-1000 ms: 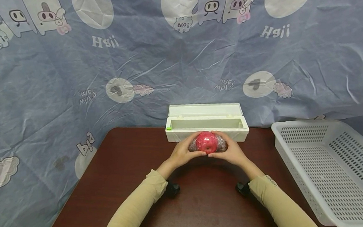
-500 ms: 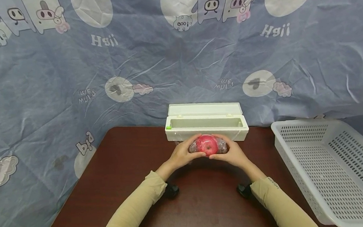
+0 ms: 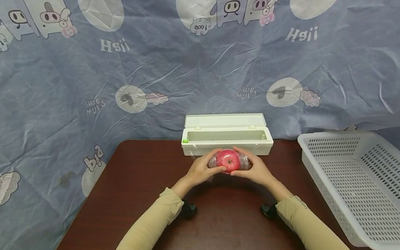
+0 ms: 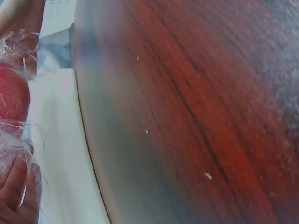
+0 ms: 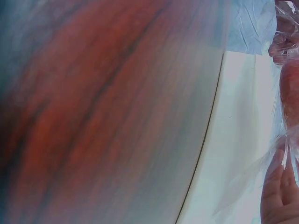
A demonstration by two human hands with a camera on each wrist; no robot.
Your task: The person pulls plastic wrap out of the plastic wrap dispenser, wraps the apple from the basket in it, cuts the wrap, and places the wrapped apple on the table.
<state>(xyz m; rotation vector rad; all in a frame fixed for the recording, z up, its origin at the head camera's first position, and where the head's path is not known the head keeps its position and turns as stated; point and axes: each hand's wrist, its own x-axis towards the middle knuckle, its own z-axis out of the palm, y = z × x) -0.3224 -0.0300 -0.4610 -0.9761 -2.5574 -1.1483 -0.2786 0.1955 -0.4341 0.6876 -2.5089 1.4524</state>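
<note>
A red apple (image 3: 227,160), stem end facing the head camera, is covered in clear cling film (image 3: 244,162) that bunches up on both its sides. My left hand (image 3: 200,170) grips it from the left, thumb at the lower edge and fingers at the top. From the other side my right hand (image 3: 257,170) grips it the same way. Loose film (image 4: 35,140) hangs by the left fingers in the left wrist view. Gathered film also shows near the right fingers (image 5: 273,191) in the right wrist view. The film hides part of both palms.
Behind the hands stands a long white box (image 3: 230,147), its lid (image 3: 225,120) raised and a green piece (image 3: 185,141) at its left end. A grey perforated basket (image 3: 314,170) is at the right. The brown table (image 3: 147,173) meets a patterned cloth (image 3: 166,64) at the back.
The apple has sunk slightly and turned between the hands, so its stem end now faces the head camera more squarely. Both hands keep nearly the same place.
</note>
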